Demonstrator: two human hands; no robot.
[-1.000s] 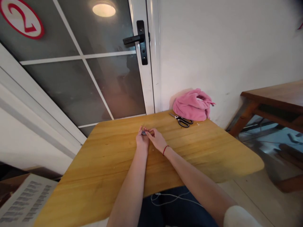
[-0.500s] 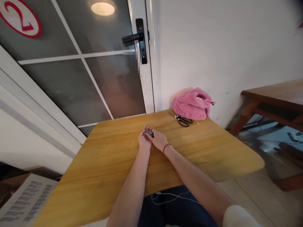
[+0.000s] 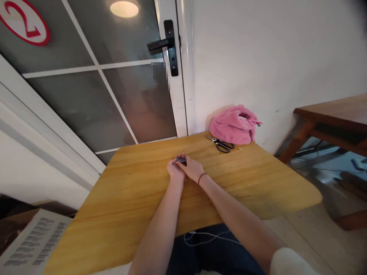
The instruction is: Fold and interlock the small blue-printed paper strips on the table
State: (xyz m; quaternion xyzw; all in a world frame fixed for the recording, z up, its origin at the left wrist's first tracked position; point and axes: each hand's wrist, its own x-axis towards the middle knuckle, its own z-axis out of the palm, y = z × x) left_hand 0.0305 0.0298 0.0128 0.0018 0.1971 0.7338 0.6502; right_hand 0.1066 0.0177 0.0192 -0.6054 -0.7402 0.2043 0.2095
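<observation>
Above the middle of the wooden table [image 3: 129, 191], my two hands are together around a small dark bundle with light streaks [image 3: 181, 159]. It could be a thin stack, but its kind is too small to make out. My left hand [image 3: 174, 170] is curled under and around it from the left. From the right, my right hand [image 3: 192, 168], with a red cord at the wrist, closes over it with the thumb on top. Fingers hide part of the bundle.
Black-handled scissors [image 3: 222, 145] lie at the table's far edge, beside a pink plush bag [image 3: 235, 124]. Behind stand a glazed door [image 3: 137, 103] and a white wall. A cardboard box [image 3: 34, 240] is at lower left, another wooden table [image 3: 335, 114] at right. A white cable [image 3: 206, 240] crosses my lap.
The bundle shows at a slightly different angle between my hands, and the fingers have shifted a little. The whole view has moved slightly; scissors and bag stay in place.
</observation>
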